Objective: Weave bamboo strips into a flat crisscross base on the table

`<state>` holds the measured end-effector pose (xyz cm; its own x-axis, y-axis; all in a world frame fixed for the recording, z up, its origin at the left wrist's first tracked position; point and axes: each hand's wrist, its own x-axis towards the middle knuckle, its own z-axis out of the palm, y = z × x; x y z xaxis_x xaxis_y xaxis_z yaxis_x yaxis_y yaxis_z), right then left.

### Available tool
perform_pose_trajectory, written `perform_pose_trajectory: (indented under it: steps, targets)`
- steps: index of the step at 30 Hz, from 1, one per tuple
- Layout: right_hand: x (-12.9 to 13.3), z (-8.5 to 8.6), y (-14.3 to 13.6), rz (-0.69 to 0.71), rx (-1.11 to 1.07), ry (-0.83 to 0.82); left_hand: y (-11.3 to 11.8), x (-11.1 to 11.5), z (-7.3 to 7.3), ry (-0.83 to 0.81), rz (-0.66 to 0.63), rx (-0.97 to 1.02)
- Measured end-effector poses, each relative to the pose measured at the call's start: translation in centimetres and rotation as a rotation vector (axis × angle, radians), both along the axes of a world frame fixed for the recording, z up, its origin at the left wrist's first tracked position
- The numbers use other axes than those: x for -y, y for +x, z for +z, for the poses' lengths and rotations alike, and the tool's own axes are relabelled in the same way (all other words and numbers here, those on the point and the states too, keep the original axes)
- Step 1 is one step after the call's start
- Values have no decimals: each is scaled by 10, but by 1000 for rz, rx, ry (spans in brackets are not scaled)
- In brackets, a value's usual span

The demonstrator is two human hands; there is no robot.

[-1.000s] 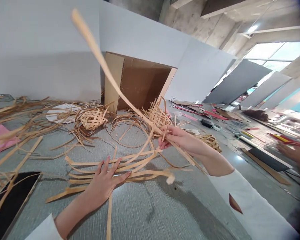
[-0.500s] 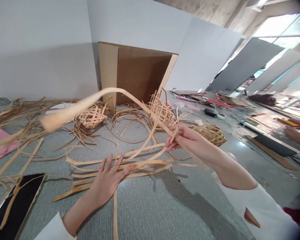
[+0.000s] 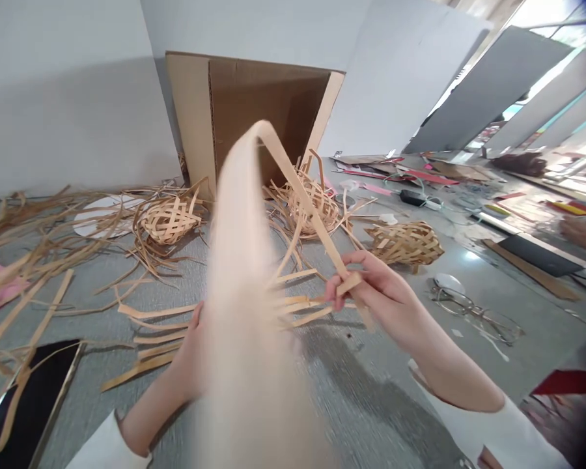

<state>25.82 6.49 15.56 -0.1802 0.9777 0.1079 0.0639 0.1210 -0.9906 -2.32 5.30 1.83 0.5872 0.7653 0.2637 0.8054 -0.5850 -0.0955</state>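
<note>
My right hand (image 3: 378, 286) pinches a long, flat, pale bamboo strip (image 3: 303, 195) near one end, above the floor. From there the strip rises, bends over and sweeps close to the camera as a broad blur. My left hand (image 3: 190, 361) rests on several bamboo strips (image 3: 159, 312) lying side by side on the grey surface. The blurred strip covers most of its fingers; the one edge of it that shows looks stretched out. Behind the hands sit two loosely woven pieces (image 3: 172, 221) with ends sticking out. A tighter woven piece (image 3: 407, 244) lies beyond my right hand.
An open cardboard box (image 3: 190, 117) stands against the pale panel at the back. Loose strips and a white disc (image 3: 97, 218) lie at left, with a dark panel (image 3: 39, 404) nearer. Eyeglasses (image 3: 483, 319) lie at right, before cables and tools. Another person's hand (image 3: 583, 231) is at the far right.
The bamboo strip in my right hand has swung round towards the camera and now hides much of my left hand. My left hand stays on the laid strips. The view has shifted slightly.
</note>
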Motion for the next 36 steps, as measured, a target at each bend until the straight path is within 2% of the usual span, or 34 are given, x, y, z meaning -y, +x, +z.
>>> perform_pose_trajectory:
  steps: [3,6,10,14,18,26,29,36]
  targets:
    - [-4,-12,-14,-29,-81,-29,0,-1,0,-12,5,-6]
    - [-7,-24,-21,-164,-160,-40,0,0,1,-1,7,-15]
    - [-5,-35,-16,-364,-293,-136,-1,0,2,35,-1,-21]
    - [-3,-47,-8,-465,-355,-211,-1,-1,1,28,14,-11]
    - [2,-52,-5,-442,-407,-300,0,-1,2,-21,11,-10]
    - [22,-46,-10,-343,-548,-347,-1,-1,6,-63,11,-3]
    - [23,-48,-20,-369,-578,-325,-1,-1,6,-63,16,4]
    - [6,-61,-56,-400,-535,-308,0,-2,6,-32,7,9]
